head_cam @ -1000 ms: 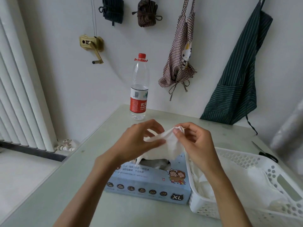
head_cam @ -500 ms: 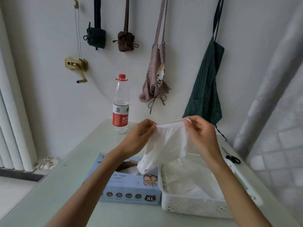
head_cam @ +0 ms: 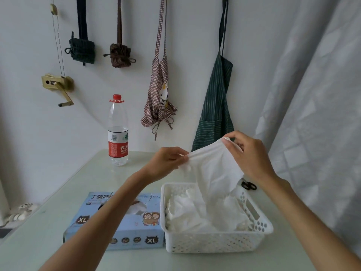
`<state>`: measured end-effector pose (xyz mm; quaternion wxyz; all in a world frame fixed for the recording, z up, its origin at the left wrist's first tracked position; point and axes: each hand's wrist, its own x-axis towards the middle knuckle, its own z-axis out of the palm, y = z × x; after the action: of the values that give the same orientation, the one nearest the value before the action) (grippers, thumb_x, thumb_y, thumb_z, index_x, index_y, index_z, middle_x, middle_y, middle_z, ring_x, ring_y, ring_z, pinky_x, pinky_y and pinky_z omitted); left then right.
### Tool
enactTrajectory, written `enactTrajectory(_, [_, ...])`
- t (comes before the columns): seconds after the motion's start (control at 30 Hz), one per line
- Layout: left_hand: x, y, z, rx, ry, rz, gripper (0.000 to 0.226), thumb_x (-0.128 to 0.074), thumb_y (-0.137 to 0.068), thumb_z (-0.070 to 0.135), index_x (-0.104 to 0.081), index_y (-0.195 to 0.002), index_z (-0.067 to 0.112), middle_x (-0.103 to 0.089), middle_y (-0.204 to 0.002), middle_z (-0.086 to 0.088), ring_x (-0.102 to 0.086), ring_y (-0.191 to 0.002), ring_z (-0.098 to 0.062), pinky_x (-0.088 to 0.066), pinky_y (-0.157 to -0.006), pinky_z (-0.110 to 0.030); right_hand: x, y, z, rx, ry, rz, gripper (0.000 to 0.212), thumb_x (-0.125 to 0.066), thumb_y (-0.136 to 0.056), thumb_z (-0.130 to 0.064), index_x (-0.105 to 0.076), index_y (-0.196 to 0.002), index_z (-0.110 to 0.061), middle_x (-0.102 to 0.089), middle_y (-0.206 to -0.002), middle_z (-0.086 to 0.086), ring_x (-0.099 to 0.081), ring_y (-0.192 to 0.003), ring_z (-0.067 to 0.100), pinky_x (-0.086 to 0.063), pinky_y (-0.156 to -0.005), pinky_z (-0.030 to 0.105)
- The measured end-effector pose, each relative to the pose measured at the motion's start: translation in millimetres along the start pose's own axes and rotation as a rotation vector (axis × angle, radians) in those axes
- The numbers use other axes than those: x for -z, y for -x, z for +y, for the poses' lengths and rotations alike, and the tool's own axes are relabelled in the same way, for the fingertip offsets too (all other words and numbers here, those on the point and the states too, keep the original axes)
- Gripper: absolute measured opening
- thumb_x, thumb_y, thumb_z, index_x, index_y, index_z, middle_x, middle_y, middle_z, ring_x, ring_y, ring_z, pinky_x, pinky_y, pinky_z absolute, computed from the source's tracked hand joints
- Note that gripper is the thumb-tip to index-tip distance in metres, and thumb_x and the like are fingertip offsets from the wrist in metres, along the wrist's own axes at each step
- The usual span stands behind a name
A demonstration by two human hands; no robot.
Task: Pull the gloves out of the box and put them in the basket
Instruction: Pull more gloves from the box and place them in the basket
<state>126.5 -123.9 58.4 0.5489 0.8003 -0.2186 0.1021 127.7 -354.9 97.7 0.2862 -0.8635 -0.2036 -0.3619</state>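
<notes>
A white glove (head_cam: 212,169) hangs stretched between my two hands, directly above the white perforated basket (head_cam: 214,242). My left hand (head_cam: 166,162) pinches its left top corner and my right hand (head_cam: 248,153) pinches the right top corner, held higher. The glove's lower end dangles down onto the heap of white gloves (head_cam: 197,212) lying in the basket. The light blue glove box (head_cam: 127,227) marked XL lies flat just left of the basket, partly hidden behind my left forearm, with white material showing at its top opening.
A water bottle (head_cam: 117,132) with a red cap stands at the table's back left. Black scissors (head_cam: 248,185) lie behind the basket near my right wrist. Aprons and pouches hang on the wall; a pale curtain (head_cam: 316,114) hangs at the right.
Both hands carried the glove up and rightwards, from over the box opening to above the basket, spreading it wider. The glove is now fully out of the box. The camera turned right.
</notes>
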Motion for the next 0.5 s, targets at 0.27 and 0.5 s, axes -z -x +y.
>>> enactTrajectory(0.27, [6, 24, -6, 0.101, -0.111, 0.507, 0.015, -0.05, -0.096, 0.016, -0.063, -0.104, 0.016, -0.063, -0.099, 0.005, -0.058, -0.099, -0.012, -0.044, -0.081, -0.024, -17, 6, -70, 0.166, 0.092, 0.029, 0.015, -0.058, -0.093, -0.031, -0.066, -0.094, -0.019, -0.034, -0.042, -0.013, -0.031, -0.037, 0.007, -0.028, -0.046, 0.023])
enactTrajectory(0.5, [21, 29, 22, 0.047, -0.254, 0.861, 0.019, -0.052, -0.092, 0.02, -0.067, -0.103, 0.023, -0.062, -0.105, 0.008, -0.055, -0.104, -0.015, -0.042, -0.089, -0.031, -27, -1, -99, 0.029, -0.309, 0.06, 0.009, -0.06, -0.092, -0.029, -0.063, -0.088, -0.022, -0.041, -0.038, -0.009, -0.044, -0.038, 0.009, -0.026, -0.04, 0.02])
